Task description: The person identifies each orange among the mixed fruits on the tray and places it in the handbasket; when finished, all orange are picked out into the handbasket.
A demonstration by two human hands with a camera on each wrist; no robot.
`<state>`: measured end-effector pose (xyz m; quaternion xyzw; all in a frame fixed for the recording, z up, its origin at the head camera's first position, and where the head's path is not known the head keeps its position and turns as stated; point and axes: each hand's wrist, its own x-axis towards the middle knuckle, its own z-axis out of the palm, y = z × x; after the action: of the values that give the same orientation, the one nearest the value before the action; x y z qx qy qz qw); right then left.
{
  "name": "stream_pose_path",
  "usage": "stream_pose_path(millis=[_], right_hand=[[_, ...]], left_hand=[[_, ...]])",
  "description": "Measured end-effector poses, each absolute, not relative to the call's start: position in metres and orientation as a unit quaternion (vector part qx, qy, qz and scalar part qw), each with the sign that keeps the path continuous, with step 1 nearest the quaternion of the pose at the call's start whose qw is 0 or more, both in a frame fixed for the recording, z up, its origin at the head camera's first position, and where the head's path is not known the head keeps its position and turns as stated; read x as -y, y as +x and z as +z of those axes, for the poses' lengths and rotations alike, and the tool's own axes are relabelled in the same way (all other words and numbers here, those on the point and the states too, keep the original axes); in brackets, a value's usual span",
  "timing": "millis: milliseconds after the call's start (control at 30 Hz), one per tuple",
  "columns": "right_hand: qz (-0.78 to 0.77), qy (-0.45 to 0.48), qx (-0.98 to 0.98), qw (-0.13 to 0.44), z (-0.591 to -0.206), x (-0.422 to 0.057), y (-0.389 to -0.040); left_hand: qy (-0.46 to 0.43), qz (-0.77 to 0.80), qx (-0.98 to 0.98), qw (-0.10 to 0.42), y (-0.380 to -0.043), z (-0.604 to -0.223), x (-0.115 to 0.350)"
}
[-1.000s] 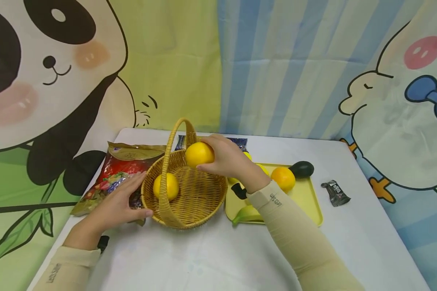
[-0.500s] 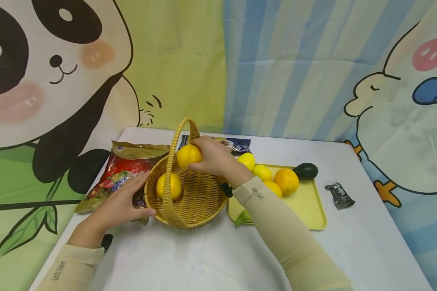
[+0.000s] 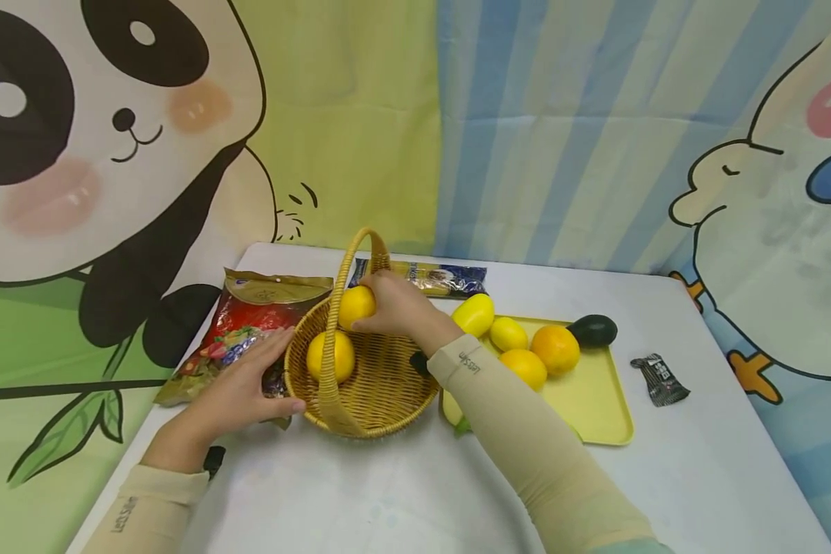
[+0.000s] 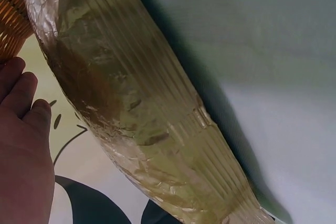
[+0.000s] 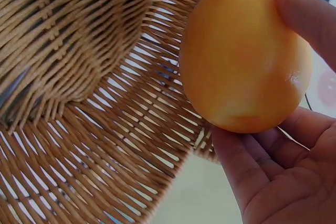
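Observation:
My right hand (image 3: 402, 306) grips an orange (image 3: 356, 308) inside the wicker basket (image 3: 391, 381), near its back left wall. In the right wrist view, thumb and fingers curl round the same orange (image 5: 244, 56), beside the woven wall. A second orange (image 3: 345, 360) sits in the basket, partly behind the tall handle. My left hand (image 3: 245, 388) lies at the basket's left side, fingers fairly straight, with the thumb at the rim. In the left wrist view, the left fingertips (image 4: 10, 74) reach the weave of the basket (image 4: 11, 19).
Right of the basket, a yellow tray (image 3: 599, 412) bears oranges (image 3: 555, 350), yellow lemon-like fruits (image 3: 508, 334) and a dark green oval fruit (image 3: 593, 331). A red-gold bag (image 3: 249, 317) lies left, a blue packet (image 3: 450, 279) behind. A black wrapped piece (image 3: 660, 379) lies right.
My right hand has carried the orange left and down into the basket, closer to the other orange. My left hand stays at the basket's side. The head view has shifted slightly.

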<state>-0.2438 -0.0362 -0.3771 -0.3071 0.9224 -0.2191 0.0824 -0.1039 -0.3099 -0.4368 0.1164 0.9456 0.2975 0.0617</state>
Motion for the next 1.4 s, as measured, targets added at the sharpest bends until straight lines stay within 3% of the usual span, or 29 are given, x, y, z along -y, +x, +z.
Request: stream_pose_path(millis=[600, 1400], right_hand=[[-0.184, -0.291, -0.932, 0.117, -0.392, 0.045, -0.241], [-0.175, -0.292, -0.934, 0.107, -0.407, 0.046, -0.239]], left_hand=[[0.11, 0.298, -0.946, 0.063, -0.103, -0.436, 0.309], [0.108, 0.305, -0.944, 0.066, -0.102, -0.436, 0.308]])
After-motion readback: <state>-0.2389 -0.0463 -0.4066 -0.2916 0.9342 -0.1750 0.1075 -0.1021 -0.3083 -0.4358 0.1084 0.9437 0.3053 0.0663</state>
